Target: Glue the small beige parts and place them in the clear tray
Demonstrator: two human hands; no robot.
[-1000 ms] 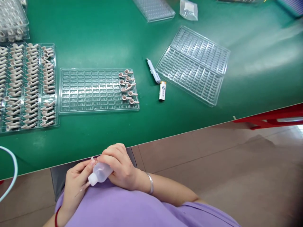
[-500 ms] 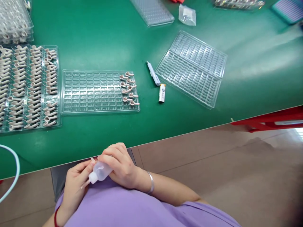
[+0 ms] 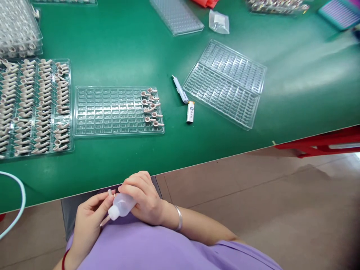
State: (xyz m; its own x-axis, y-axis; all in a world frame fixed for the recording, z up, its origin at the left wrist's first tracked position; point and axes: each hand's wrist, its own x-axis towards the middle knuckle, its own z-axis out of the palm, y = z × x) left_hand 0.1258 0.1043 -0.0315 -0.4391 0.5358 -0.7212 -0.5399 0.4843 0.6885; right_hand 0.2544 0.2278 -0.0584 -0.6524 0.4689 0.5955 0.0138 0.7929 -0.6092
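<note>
My right hand (image 3: 144,198) is wrapped round a small translucent plastic bottle (image 3: 121,206) with a white nozzle, held over my lap just below the table edge. My left hand (image 3: 90,221) pinches a small pale part against the nozzle tip; the part is mostly hidden by my fingers. On the green table (image 3: 118,41) above lies a clear compartment tray (image 3: 109,111) with several beige earpiece-like parts (image 3: 152,106) in its right-hand columns. A second clear tray (image 3: 33,107) at the left is nearly full of the same parts.
A white pen-like tool (image 3: 180,89) and a white lighter (image 3: 190,111) lie right of the middle tray. An opened clear double tray (image 3: 225,84) sits further right. More trays (image 3: 176,15), a small plastic bag (image 3: 218,21) and a tray stack (image 3: 18,32) lie at the back. A red frame (image 3: 323,142) juts out at right.
The view has tilted slightly, so the table things sit lower in frame. My hands stay at my lap, with the bottle shifted a little against the left fingers.
</note>
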